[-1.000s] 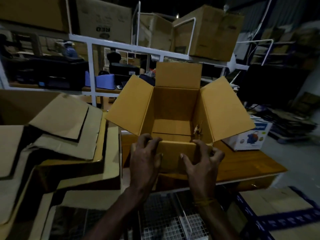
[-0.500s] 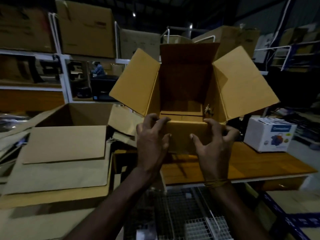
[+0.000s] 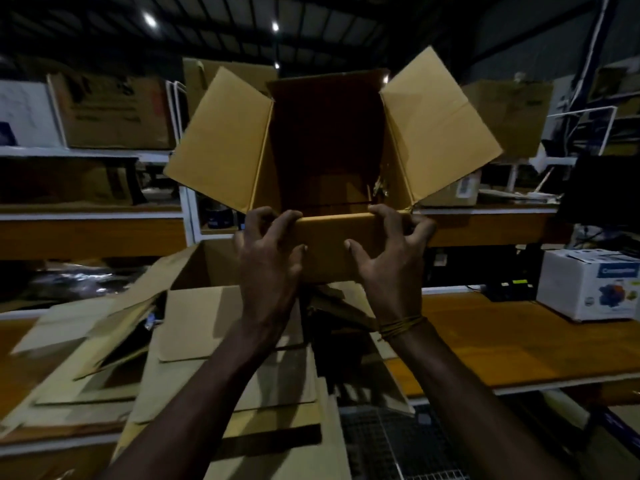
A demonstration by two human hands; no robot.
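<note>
An open brown cardboard box [image 3: 221, 143] is held up in the air in front of me, its mouth tilted toward me and its flaps spread out left, right and top. My left hand [image 3: 268, 258] grips the near wall at its left end, fingers curled over the rim. My right hand [image 3: 391, 258] grips the same wall at its right end, a thread band round the wrist. The inside of the box is dark, with a small scrap near its right corner.
Flattened and open cardboard boxes [image 3: 194, 327] are piled at lower left. A wooden table [image 3: 519, 344] runs to the right, bearing a white printed carton [image 3: 588, 285]. White shelving [image 3: 86, 154] with large boxes stands behind. A wire mesh rack [image 3: 398, 445] lies below.
Both hands have lifted the box off the wooden table and up toward head height. The view has swung left, toward the cardboard pile.
</note>
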